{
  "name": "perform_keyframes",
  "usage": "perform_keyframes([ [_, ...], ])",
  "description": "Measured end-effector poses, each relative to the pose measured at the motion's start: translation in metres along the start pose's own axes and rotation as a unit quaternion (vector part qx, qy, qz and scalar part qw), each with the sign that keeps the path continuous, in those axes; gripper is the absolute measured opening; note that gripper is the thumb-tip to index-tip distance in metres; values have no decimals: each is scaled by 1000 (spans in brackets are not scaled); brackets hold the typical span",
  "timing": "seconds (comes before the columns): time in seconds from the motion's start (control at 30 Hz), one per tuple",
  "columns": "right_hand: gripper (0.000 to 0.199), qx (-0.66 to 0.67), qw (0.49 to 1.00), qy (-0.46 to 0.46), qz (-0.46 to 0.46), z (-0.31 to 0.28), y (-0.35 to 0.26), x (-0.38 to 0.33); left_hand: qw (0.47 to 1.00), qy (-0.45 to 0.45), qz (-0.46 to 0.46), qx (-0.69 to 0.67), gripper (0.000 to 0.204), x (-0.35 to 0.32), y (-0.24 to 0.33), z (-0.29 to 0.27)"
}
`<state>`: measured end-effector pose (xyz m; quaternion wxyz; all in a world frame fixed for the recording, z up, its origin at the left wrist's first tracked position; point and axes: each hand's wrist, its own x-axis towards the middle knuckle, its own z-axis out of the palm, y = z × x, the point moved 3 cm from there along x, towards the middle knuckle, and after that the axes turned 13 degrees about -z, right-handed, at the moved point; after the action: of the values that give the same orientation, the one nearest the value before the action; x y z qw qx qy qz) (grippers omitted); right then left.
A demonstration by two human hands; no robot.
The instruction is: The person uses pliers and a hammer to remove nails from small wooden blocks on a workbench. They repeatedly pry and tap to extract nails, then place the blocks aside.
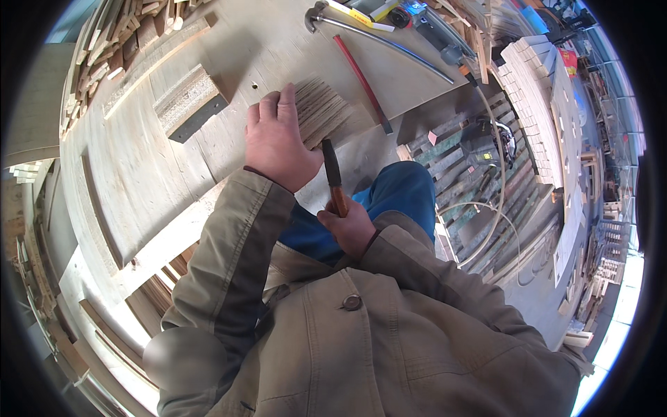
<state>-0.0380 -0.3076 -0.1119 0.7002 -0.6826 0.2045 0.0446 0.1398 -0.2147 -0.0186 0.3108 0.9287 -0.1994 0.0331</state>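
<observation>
In the head view, the ridged wood block point(323, 108) lies on the near right part of the pale wooden desk point(139, 181), just in front of the person. The left grip point(278, 149) holds it at its left side, fingers stretched up along the edge and thumb toward the near corner. The right grip point(349, 228) is wrapped around the brown handle of a hand tool point(333, 170), whose dark end points up toward the block's near edge; from this angle I cannot tell whether that end is a blade or a striking head, nor whether it touches the wood.

The step in hand looks like working the block with this tool. To do it well, I would press the block flat with the left palm so it cannot slide or rock, and draw the thumb back, since it sits close to the tool's dark end. Short, controlled strokes, led away from the left fingers and along the ridges, should give the cleanest result. The raised knee in blue trousers point(403, 186) is near too, so keep the tool's path above the desk. The claw hammer point(379, 43) and red bar point(360, 75) lie beyond, leaving working room.
</observation>
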Motion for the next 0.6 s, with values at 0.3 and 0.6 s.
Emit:
perform_keyframes([
  [0.3,37,-137,989,-2,-51,-37,5,5,999,-15,-5,40,104,-1,3,-4],
  [0.6,46,-302,951,-56,-37,-65,-41,3,999,-24,-1,34,104,1,3,-4],
])
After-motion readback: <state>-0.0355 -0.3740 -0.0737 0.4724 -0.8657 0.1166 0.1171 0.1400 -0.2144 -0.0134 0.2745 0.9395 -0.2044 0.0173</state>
